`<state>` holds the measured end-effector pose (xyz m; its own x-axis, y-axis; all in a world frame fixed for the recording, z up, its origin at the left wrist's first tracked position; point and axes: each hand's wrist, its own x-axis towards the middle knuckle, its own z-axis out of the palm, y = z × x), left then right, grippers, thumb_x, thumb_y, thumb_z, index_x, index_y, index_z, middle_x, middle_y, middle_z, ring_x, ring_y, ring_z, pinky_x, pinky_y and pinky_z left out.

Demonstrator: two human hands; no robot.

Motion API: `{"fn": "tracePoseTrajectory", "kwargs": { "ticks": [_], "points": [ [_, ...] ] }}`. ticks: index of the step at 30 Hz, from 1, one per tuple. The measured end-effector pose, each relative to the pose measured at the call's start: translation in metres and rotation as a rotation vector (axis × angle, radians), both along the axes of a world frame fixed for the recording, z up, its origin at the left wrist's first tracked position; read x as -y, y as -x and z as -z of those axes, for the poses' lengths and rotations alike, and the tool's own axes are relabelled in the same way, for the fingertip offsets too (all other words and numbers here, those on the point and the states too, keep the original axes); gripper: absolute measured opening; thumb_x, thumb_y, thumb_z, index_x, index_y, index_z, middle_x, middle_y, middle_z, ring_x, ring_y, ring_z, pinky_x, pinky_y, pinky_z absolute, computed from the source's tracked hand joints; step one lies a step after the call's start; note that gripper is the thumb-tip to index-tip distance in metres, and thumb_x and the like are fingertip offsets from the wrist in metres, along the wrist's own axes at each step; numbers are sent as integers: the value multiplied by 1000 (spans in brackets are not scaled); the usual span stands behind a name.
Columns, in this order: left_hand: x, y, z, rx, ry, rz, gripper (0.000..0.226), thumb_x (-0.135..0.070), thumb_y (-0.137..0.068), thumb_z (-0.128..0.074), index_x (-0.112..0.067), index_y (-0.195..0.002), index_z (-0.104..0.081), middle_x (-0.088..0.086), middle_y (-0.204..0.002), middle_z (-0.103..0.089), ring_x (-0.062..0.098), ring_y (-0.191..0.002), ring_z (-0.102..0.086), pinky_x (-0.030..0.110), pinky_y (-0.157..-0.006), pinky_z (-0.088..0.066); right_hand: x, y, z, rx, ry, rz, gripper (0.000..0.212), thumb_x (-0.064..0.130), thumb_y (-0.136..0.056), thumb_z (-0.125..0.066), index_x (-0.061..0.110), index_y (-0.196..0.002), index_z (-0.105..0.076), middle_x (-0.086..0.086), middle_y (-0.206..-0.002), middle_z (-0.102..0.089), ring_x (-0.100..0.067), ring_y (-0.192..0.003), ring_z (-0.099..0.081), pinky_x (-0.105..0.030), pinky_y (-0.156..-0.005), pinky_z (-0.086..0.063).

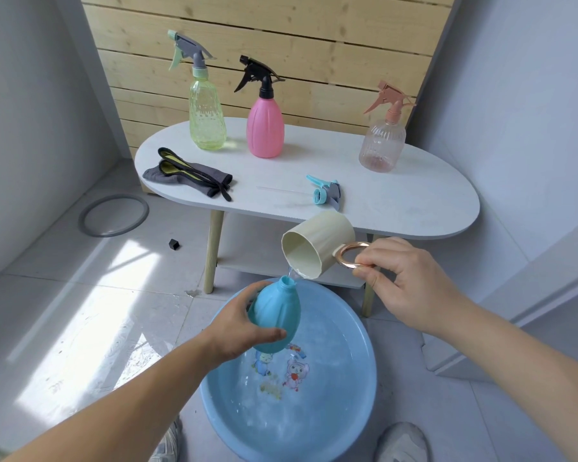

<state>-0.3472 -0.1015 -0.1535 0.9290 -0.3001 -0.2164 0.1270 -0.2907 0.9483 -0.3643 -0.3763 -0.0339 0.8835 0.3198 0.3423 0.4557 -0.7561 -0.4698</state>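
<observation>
My left hand (239,330) grips a light blue bottle (276,315) with no cap, held upright over a blue basin (214,395) of water on the floor. My right hand (404,281) pinches the copper ring handle of a cream cup (317,248). The cup is tipped to the left, and a thin stream of water runs from its rim into the bottle's open neck. The bottle's blue spray head (326,193) with its clear tube lies on the white oval table (414,201).
On the table stand three spray bottles: yellow-green (207,121), pink (265,128) and clear peach (382,145). Grey gloves (191,173) lie at its left end. A grey ring (114,215) and a small black cap (174,244) lie on the tiled floor. My shoes flank the basin.
</observation>
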Motion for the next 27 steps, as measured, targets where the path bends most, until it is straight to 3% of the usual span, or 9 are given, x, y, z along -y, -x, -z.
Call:
{"fn": "tracePoseTrajectory", "kwargs": {
  "ticks": [6, 12, 17, 19, 22, 25, 27],
  "points": [
    [-1, -1, 6, -8, 5, 0, 72, -15, -65, -94, -48, -120, -61, -6, -116, -71, 4, -100, -69, 37, -90, -63, 2, -1, 3, 73, 44, -26, 14, 25, -91, -61, 17, -84, -69, 17, -80, -56, -12, -85, -52, -19, -80, -40],
    [-2, -2, 9, -19, -2, 7, 75, -20, -63, -94, -50, -122, -60, -9, -118, -70, 9, -106, -69, 39, -91, -63, -1, 0, -1, 193, 129, -128, 21, 23, -94, -53, 15, -80, -66, 12, -77, -53, -15, -86, -48, -13, -91, -34],
    [-2, -3, 10, -19, -6, 7, 75, -21, -62, -94, -49, -123, -59, -7, -119, -69, 10, -107, -68, 36, -90, -63, 0, -3, 7, 236, 208, -200, 20, 22, -95, -55, 11, -86, -69, 6, -83, -59, -14, -89, -46, -30, -97, -41],
    [-2, -3, 10, -21, -3, 6, 73, -15, -66, -94, -47, -121, -59, -6, -118, -69, 4, -101, -69, 31, -87, -63, 0, -4, 12, 225, 219, -203, 20, 23, -95, -55, 12, -86, -69, 7, -82, -58, -14, -88, -45, -30, -96, -41],
    [-5, -4, 13, -39, -3, -2, 72, -4, -74, -92, -42, -125, -57, -3, -119, -68, 2, -96, -70, 25, -78, -62, -6, 0, 21, 97, 153, -104, 19, 26, -94, -57, 16, -82, -69, 8, -76, -59, -15, -84, -50, -23, -87, -41],
    [-9, -5, 21, -63, -2, -32, 78, -5, -73, -93, -36, -134, -55, 1, -121, -68, 12, -102, -71, 26, -78, -62, -17, 3, 35, -220, -107, 131, 19, 27, -94, -63, 19, -79, -71, 3, -72, -63, -10, -72, -54, -23, -68, -41],
    [-12, -7, 27, -79, -1, -57, 80, -6, -72, -93, -35, -136, -54, 3, -120, -69, 18, -104, -72, 30, -81, -63, -22, -2, 48, -409, -245, 252, 22, 28, -94, -63, 20, -76, -73, 0, -73, -70, -9, -64, -54, -24, -64, -42]
  ]
}}
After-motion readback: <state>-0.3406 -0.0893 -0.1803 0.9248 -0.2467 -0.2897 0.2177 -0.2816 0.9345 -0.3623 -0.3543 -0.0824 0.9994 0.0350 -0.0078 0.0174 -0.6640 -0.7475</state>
